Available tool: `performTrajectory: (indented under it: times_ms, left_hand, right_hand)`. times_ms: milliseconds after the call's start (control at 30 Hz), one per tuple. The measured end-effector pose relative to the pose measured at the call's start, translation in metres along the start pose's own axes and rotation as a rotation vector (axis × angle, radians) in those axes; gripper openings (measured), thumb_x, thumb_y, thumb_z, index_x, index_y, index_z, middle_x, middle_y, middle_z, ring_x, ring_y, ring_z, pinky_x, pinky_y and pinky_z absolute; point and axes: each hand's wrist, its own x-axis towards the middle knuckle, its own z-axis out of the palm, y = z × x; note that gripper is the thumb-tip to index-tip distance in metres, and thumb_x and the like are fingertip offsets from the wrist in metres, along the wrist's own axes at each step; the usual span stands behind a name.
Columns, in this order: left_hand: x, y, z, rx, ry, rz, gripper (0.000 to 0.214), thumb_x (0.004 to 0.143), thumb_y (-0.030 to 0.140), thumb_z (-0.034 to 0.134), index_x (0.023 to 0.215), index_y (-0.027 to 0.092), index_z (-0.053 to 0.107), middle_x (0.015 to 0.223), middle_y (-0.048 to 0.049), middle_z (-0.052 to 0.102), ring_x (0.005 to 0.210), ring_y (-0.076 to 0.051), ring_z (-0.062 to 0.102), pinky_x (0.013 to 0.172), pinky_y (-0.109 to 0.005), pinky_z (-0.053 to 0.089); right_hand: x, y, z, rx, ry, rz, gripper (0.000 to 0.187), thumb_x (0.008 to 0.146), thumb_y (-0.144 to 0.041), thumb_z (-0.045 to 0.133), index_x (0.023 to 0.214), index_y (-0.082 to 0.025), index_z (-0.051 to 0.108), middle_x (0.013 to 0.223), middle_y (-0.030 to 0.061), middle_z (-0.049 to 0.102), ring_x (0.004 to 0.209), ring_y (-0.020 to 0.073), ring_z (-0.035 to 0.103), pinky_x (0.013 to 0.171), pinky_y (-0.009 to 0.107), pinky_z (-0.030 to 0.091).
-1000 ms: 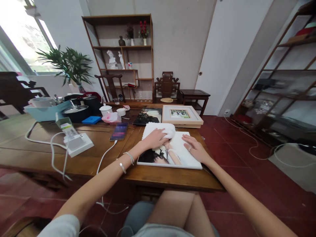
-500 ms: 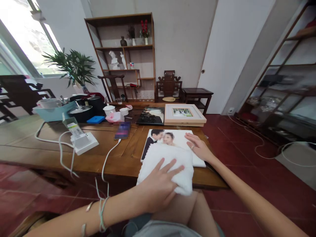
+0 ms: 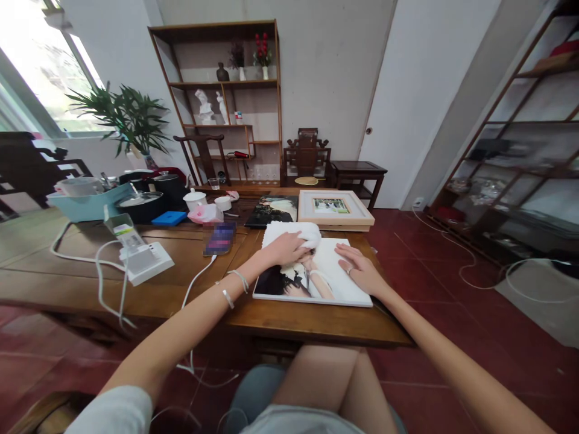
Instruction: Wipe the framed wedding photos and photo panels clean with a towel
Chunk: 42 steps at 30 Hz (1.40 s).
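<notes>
A wedding photo panel [image 3: 337, 283] with a white background lies flat on the wooden table in front of me. My left hand [image 3: 286, 248] presses a fluffy white towel [image 3: 275, 230] onto the panel's far left part, fingers over the cloth. The towel hides the upper part of the printed couple and sticks out past the panel's far edge. My right hand [image 3: 359, 270] rests flat on the panel's right side with its fingers stretched out; a ring shows on one finger.
Behind the panel lie a dark photo panel [image 3: 272, 212] and a light wood picture frame [image 3: 335, 218]. A phone [image 3: 219, 239] on a white cable, a power strip [image 3: 149, 263], a blue box [image 3: 169, 218], a pink tissue pack [image 3: 205, 213] and black pots stand to the left.
My left hand has moved forward with the towel, from the panel's near edge to its far left part. The lower part of the photo is uncovered now. My right hand stays in place.
</notes>
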Motion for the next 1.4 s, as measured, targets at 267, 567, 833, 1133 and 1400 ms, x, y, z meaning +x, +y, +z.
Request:
performTrajectory:
  times_ms: [267, 567, 833, 1133, 1400]
  left_hand:
    - [-0.045, 0.062, -0.007, -0.015, 0.011, -0.023, 0.029, 0.089, 0.025, 0.037, 0.106, 0.017, 0.060, 0.135, -0.0097, 0.043, 0.127, -0.030, 0.032, 0.100, -0.050, 0.028]
    - [-0.105, 0.114, -0.028, -0.089, -0.031, 0.156, 0.024, 0.086, 0.027, 0.044, 0.093, 0.018, 0.065, 0.141, -0.0046, 0.034, 0.131, -0.030, 0.025, 0.104, -0.051, 0.023]
    - [-0.040, 0.039, -0.005, -0.078, -0.013, 0.010, 0.032, 0.092, 0.027, 0.033, 0.104, 0.016, 0.060, 0.122, -0.0119, 0.055, 0.127, -0.026, 0.034, 0.100, -0.045, 0.029]
    - [-0.010, -0.016, 0.002, -0.103, 0.027, -0.090, 0.040, 0.094, 0.033, 0.027, 0.095, 0.012, 0.061, 0.100, -0.0119, 0.064, 0.098, -0.025, 0.057, 0.085, -0.035, 0.041]
    - [-0.068, 0.035, -0.012, -0.136, -0.002, -0.005, 0.032, 0.094, 0.028, 0.033, 0.103, 0.017, 0.061, 0.128, -0.0102, 0.051, 0.129, -0.024, 0.031, 0.103, -0.043, 0.025]
  right_hand:
    - [0.000, -0.002, 0.000, -0.003, 0.001, 0.008, 0.035, 0.081, -0.028, 0.049, 0.113, -0.020, 0.061, 0.128, 0.0104, 0.053, 0.124, 0.0236, 0.042, 0.106, 0.046, 0.030]
    - [0.000, -0.003, 0.000, -0.007, 0.004, 0.004, 0.034, 0.081, -0.027, 0.049, 0.113, -0.021, 0.061, 0.129, 0.0092, 0.052, 0.124, 0.0232, 0.042, 0.106, 0.046, 0.031]
    - [0.000, -0.004, -0.001, -0.008, -0.010, 0.021, 0.034, 0.081, -0.028, 0.050, 0.114, -0.022, 0.060, 0.129, 0.0082, 0.052, 0.125, 0.0233, 0.041, 0.107, 0.047, 0.029]
    - [0.000, -0.004, -0.002, 0.020, -0.006, 0.010, 0.033, 0.081, -0.029, 0.051, 0.112, -0.024, 0.061, 0.128, 0.0077, 0.053, 0.124, 0.0238, 0.042, 0.106, 0.048, 0.030]
    - [0.000, -0.003, -0.001, 0.014, -0.002, 0.026, 0.034, 0.081, -0.029, 0.051, 0.112, -0.023, 0.061, 0.129, 0.0081, 0.053, 0.125, 0.0233, 0.042, 0.107, 0.046, 0.029]
